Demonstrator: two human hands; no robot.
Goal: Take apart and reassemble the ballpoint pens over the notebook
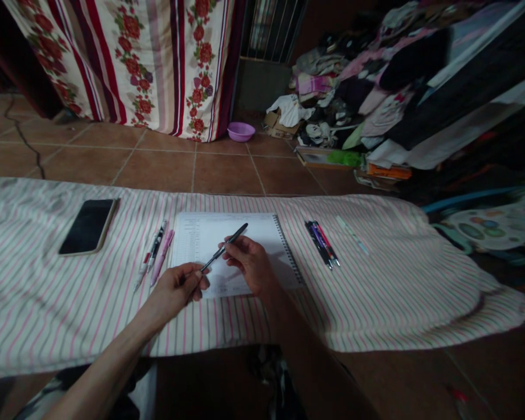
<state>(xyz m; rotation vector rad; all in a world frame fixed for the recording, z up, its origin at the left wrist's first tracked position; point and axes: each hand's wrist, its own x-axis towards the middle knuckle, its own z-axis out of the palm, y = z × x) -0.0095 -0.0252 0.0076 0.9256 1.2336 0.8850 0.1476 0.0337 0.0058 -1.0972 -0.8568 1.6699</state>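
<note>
A dark pen (237,233) slants over the open page of a spiral notebook (262,224). My left hand (188,281) pinches its lower end between thumb and fingers. My right hand (248,259) grips the same pen nearer its upper part, with the black end sticking out above the fingers. Both hands are held over the notebook, whose wire binding runs along its right side. Left of the notebook lie a pink pen (162,257) and a few pens with white and black barrels (156,246). To its right, several dark and coloured pens (321,244) lie side by side.
A phone (87,227) with a dark screen lies at the left on the striped cloth (389,286). A pale, slim pen (352,233) rests farther right. Beyond the cloth are a tiled floor, a purple basin (241,132), a floral curtain (157,64) and heaped clothes (354,87).
</note>
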